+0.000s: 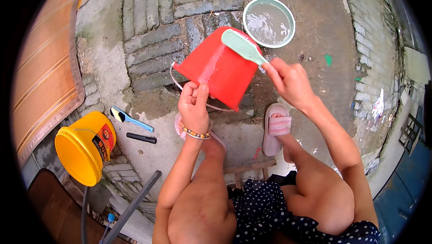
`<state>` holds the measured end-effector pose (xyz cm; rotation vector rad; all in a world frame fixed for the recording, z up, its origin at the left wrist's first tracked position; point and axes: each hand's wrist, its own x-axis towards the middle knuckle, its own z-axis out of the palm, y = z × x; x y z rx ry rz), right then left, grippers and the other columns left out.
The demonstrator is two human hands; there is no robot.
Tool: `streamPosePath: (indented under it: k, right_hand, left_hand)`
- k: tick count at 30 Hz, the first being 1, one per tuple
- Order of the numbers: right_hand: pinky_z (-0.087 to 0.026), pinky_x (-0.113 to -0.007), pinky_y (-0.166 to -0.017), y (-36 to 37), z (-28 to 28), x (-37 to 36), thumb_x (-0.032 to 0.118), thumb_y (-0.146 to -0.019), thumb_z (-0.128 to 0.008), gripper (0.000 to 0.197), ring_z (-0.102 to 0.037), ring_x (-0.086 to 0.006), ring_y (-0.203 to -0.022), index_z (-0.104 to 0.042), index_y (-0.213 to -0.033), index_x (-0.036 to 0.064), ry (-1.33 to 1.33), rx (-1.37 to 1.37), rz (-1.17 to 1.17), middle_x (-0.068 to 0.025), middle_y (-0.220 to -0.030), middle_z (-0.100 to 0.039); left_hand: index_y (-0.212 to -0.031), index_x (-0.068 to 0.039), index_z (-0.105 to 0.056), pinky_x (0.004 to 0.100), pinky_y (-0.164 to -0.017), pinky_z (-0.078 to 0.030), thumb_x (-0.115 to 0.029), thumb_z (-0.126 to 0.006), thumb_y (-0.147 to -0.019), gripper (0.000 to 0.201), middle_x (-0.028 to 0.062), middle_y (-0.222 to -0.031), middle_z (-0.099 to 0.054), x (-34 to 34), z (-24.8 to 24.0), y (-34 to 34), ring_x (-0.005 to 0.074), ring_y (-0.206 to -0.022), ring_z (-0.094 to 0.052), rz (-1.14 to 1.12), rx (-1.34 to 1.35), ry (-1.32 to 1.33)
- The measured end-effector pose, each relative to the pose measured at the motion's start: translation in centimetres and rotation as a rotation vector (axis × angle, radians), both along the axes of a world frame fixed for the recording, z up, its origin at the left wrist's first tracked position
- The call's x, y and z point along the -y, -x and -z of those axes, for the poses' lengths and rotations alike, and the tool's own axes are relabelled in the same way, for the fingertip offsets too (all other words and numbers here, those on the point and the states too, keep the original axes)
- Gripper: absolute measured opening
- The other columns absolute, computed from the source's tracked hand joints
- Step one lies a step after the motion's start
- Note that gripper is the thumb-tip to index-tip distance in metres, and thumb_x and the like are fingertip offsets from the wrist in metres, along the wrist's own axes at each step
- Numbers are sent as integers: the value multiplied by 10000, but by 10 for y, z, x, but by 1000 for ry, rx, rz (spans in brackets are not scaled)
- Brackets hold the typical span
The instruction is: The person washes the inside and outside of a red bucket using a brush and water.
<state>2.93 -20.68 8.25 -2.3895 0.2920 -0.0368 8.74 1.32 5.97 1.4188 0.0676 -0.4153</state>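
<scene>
A red bucket point(198, 61) is tilted on its side in front of me, its white handle hanging below the rim. My left hand point(195, 104) grips it near the rim, thumb on the outer wall and fingers partly hidden behind. In my right hand point(290, 82) is the handle of a pale green scrubbing brush point(240, 45). The brush's back faces up and its head lies against the bucket's outer wall near the base; bristles are hidden. Wet, whitish streaks run along the red wall. Just beyond the bucket stands a pale green basin point(292, 31) of cloudy water.
At left a yellow bucket point(78, 154) lies tipped over. Close to it are a blue-handled brush point(135, 120) and a black rod-like object point(141, 137) on the wet paving. A striped mat point(49, 64) hangs at far left. My sandaled feet flank the work; a metal bar point(135, 203) crosses lower left.
</scene>
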Motion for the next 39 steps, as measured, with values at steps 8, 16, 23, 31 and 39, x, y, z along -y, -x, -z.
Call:
streamPosePath:
  k: [8, 16, 23, 31, 39]
  right_hand:
    - [-412, -450, -408, -6, 39, 11, 237, -897, -543, 265, -532, -379, -472, -494, -707, 59, 98, -36, 74, -164, -492, -514]
    - [-414, -457, -417, 2, 40, 12, 276, -906, -523, 293, -533, -391, -475, -499, -715, 56, 109, -27, 83, -180, -482, -500]
    - [-417, -437, -409, 18, 4, -29, 252, -882, -563, 266, -542, -352, -456, -495, -705, 64, 82, 51, -197, -144, -470, -507]
    - [-452, -500, -632, -28, 37, 51, 312, -911, -483, 369, -584, -421, -718, -607, -773, -7, 135, -217, 277, -248, -691, -589]
    - [-401, -441, -546, -9, 19, 42, 239, -901, -525, 343, -534, -385, -567, -565, -733, -57, -99, -246, 261, -244, -615, -529]
  left_hand:
    - [-894, -10, -477, 204, -622, -442, -75, -553, -903, 100, 30, -779, -593, 3, 1, 3, 54, -680, -534, 33, 55, -29]
    - [-929, -11, -520, 187, -626, -392, -74, -562, -898, 82, 4, -810, -584, 1, 10, 13, 31, -696, -491, 101, 96, -42]
    - [-1038, 10, -509, 245, -807, -434, -65, -591, -875, 198, 71, -991, -615, -9, 11, 22, 106, -903, -568, 225, 96, -87]
    - [-1037, 23, -511, 261, -773, -451, -104, -584, -885, 211, 69, -958, -616, -7, 9, 21, 129, -858, -587, 320, 142, -144]
    - [-878, -24, -511, 211, -518, -398, -184, -522, -928, 167, 55, -662, -582, -7, 5, -5, 101, -570, -545, -7, -159, 94]
